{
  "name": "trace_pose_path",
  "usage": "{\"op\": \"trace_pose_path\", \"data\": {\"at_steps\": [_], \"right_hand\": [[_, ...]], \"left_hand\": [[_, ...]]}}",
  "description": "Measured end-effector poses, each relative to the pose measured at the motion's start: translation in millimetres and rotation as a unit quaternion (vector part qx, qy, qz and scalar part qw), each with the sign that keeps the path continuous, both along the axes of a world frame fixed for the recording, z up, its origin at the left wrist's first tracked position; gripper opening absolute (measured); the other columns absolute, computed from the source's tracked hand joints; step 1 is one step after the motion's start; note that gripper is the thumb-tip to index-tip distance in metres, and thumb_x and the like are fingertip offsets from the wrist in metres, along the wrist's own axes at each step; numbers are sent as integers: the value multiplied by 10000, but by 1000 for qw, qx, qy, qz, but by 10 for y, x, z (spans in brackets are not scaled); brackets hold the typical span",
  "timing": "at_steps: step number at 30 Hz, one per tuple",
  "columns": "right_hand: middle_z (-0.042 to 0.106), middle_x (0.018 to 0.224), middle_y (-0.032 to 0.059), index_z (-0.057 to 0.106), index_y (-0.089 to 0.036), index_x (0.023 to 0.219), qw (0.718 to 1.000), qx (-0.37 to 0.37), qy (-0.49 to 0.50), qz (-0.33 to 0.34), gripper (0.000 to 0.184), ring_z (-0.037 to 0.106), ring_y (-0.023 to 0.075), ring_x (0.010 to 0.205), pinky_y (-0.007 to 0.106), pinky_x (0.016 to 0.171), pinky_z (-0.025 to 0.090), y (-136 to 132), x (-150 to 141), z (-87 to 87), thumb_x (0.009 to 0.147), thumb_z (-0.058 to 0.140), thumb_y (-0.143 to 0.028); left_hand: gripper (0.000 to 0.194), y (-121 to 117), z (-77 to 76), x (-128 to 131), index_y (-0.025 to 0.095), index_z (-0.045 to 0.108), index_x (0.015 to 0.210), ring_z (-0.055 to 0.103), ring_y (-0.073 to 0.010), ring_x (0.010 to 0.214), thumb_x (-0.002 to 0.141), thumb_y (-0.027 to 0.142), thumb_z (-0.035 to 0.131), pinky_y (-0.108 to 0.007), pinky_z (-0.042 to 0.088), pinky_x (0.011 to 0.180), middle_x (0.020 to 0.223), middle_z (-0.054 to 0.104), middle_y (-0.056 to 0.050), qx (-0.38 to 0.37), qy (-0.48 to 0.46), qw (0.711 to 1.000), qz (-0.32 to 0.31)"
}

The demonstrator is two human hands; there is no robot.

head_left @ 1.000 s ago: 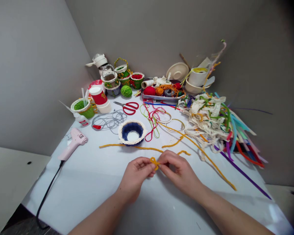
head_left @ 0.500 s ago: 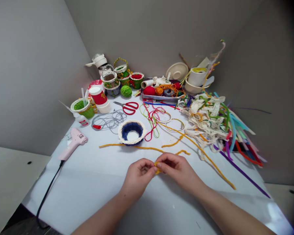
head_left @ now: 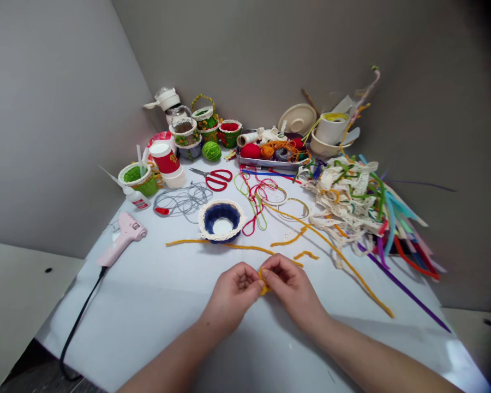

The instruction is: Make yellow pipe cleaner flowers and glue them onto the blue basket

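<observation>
Between my fingertips is a small bent piece of yellow pipe cleaner, mostly covered by my fingers. My left hand pinches it from the left, its other fingers curled. From the right, my right hand pinches the same piece with thumb and forefinger. Just beyond my hands lie a long yellow pipe cleaner and short cut pieces, one of them a wavy bit. A dark blue woven basket with a white lace rim stands upright behind my left hand.
At left lie a pink glue gun with a black cord and a glue bottle. Red-handled scissors rest behind the basket. At the back stands a tray of yarn; at right are heaped lace trim and pipe cleaners, including a purple one.
My right hand has shifted slightly, its fingers turning on the yellow piece, and more of that piece shows below the fingertips. Both hands keep their pinch; the view has shifted a little.
</observation>
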State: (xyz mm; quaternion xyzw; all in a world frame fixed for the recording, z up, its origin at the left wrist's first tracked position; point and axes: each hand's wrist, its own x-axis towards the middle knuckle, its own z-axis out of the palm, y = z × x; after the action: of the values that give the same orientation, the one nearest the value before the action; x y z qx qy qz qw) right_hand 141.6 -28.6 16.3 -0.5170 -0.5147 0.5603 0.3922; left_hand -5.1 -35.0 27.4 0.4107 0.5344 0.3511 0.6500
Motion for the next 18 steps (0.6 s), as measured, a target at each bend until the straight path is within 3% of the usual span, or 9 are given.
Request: {"op": "trace_pose_path", "data": {"at_steps": [8, 13, 18], "right_hand": [[588, 669, -9, 623, -174, 755, 1000, 5, 10, 22, 157, 517, 125, 623, 241, 584, 413, 31, 26, -5, 807, 628, -322], [608, 693, -3, 661, -171, 886, 994, -60, 80, 37, 262, 535, 124, 605, 261, 609, 440, 91, 85, -37, 834, 616, -425], [628, 740, 14, 669, -168, 987, 987, -87, 93, 102, 317, 550, 121, 656, 252, 637, 440, 177, 198, -11, 849, 605, -446]], "left_hand": [[134, 24, 4, -45, 138, 628, 720, 499, -101, 598, 684, 251, 690, -217, 395, 589, 638, 587, 9, -18, 10, 1000, 0], [111, 32, 11, -60, 142, 633, 695, 530, -109, 595, 694, 236, 692, -224, 413, 603, 624, 618, -1, -16, 9, 1000, 22], [73, 40, 42, -74, 147, 639, 695, 513, -96, 578, 684, 205, 682, -210, 401, 587, 624, 614, 9, -31, -7, 1000, 2]]}}
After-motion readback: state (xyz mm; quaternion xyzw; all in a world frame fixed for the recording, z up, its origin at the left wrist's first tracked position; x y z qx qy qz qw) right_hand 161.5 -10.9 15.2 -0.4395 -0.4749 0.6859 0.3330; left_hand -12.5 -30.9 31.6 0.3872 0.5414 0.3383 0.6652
